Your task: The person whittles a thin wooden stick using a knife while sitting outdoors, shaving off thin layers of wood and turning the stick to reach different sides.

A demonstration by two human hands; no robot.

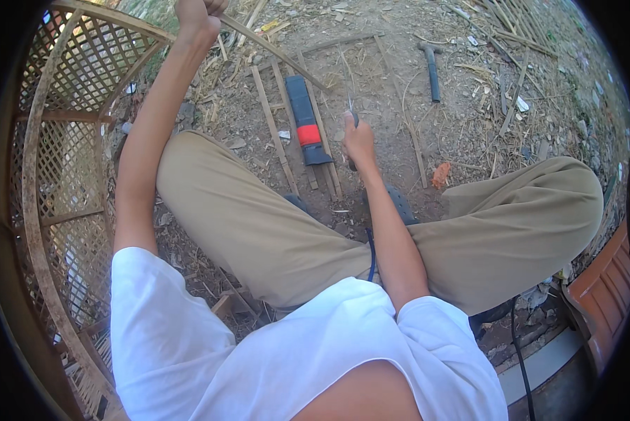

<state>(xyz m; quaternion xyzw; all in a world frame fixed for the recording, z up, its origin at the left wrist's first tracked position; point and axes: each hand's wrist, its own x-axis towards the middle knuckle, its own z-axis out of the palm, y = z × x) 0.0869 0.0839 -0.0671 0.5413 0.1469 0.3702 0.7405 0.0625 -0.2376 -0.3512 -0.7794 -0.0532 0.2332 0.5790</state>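
My left hand (201, 19) is closed around one end of a long wooden strip (276, 52) at the top of the view. The strip slants down to the right, its far end over other strips on the ground. My right hand (359, 144), between my knees, is closed on a dark-handled tool with a thin metal blade (350, 91) pointing away from me. Its exact kind is hard to make out. Left of that hand, a dark blue oblong case with a red band (301, 119) lies across wooden slats (275, 130). A hammer (432, 72) lies farther right.
A wooden lattice panel (31, 154) stands along my left side. Sticks (522, 35) are heaped at the far right. A brown ridged plastic piece (604, 295) and a black cable (519, 351) are at the lower right. An orange scrap (441, 175) lies near my right knee.
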